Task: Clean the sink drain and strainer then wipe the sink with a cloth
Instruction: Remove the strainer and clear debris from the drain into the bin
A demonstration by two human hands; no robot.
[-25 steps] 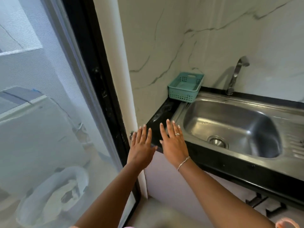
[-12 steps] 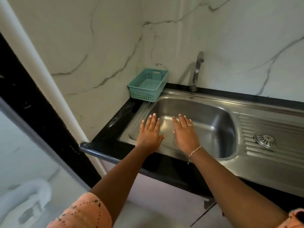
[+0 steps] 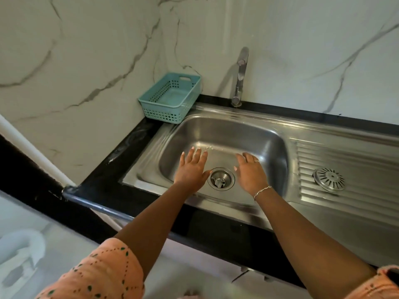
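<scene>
Either side of the drain (image 3: 220, 180), both hands hover low in the sink (image 3: 237, 130). The left hand (image 3: 192, 171) is just left of it and the right hand (image 3: 250, 173) just right, fingers straight and spread, holding nothing; whether the palms touch the steel I cannot tell. A pale scrap (image 3: 219, 182) sits in the drain cup, and crumbs (image 3: 205, 147) lie behind it near the back wall. The strainer (image 3: 329, 179) lies well right of the drain on the ribbed drainboard (image 3: 356, 160), out of its seat. It looks like thin pressed steel: probably light, stiff, slick when wet, and best taken by its rim with the fingertips. The scrap likely needs a pinch. The sink walls are rounded and the space around the drain is open; the tap (image 3: 240, 76) stands behind it, a basket (image 3: 170, 98) behind and left. No cloth shows.
</scene>
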